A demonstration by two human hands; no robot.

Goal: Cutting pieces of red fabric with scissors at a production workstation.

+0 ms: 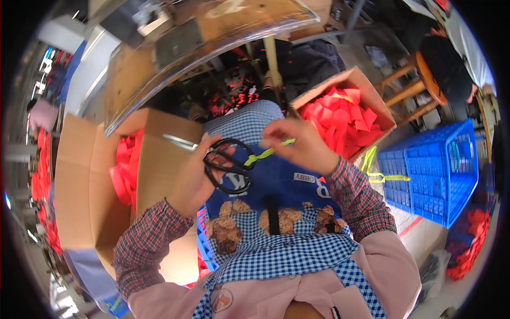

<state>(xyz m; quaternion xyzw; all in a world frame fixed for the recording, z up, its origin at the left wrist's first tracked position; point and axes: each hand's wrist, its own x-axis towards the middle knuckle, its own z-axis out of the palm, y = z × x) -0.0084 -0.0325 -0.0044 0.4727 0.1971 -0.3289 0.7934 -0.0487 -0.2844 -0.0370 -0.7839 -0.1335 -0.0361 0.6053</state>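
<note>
My left hand (192, 182) is closed round a pair of scissors (179, 141) with large black loop handles, in front of my lap. The silver blades point to the left. A narrow yellow-green ribbon (261, 155) runs from the scissors' handle loops across to my right hand (304, 147). That hand is slightly blurred, with its fingertips pinched together on the ribbon's far end. Beneath both hands lies my blue apron (271, 181), with checked parts and a bear print.
An open cardboard box (79, 181) with red ribbon pieces (126, 170) stands at left. Another box (380, 101) of red ribbon is at right, beside a blue plastic crate (419, 175). A wooden table (133, 74) lies ahead; a wooden stool (427, 80) stands far right, near a person.
</note>
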